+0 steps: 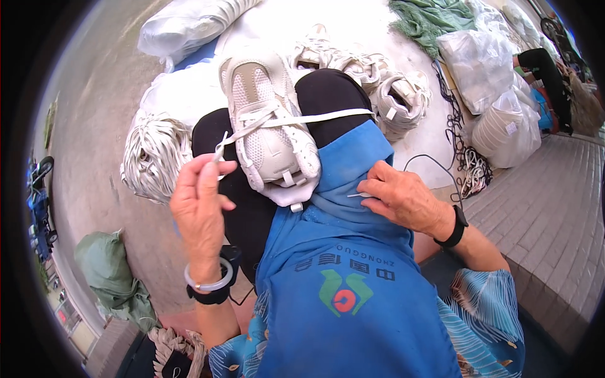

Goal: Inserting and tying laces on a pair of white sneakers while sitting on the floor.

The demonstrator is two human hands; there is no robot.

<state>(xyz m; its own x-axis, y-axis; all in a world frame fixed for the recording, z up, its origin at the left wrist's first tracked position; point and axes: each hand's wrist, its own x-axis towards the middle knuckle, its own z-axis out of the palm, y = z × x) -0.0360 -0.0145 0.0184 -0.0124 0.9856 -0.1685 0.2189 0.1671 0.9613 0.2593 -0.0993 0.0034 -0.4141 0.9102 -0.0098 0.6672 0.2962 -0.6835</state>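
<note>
White-and-beige mesh sneaker [274, 145], head view: sole down on the black-trousered lap [333, 97], mostly over the left thigh and the inner gap. Toe points away from the wearer, heel toward the wearer. Long axis runs near to far, canted slightly, toe to the left. Toe overhangs the knee edge of the lap; heel tab sits at the edge of the bright blue cloth apron [353, 239].

Room: right of the heel, a strip of apron lies between shoe and right hand. Outside the left knee is grey floor [208, 271]. Beyond the toe, a stretch of white sheet [274, 28]. Thick bundle of pale laces [154, 154] lies at the sheet's left near corner; a row of white laced sneakers [403, 104] lies past the right knee, toward the sheet's right edge.

Hands: well apart, either side of the shoe. Left hand [200, 211] upright, thumb and forefinger pinched on one end of the flat white shoelace [334, 116], other fingers loosely curled. Right hand [403, 196] comes in from the right, knuckles up, fingertips closed on a thin white tip. Lace runs taut from shoe across the right knee; its link to that tip cannot be traced.
</note>
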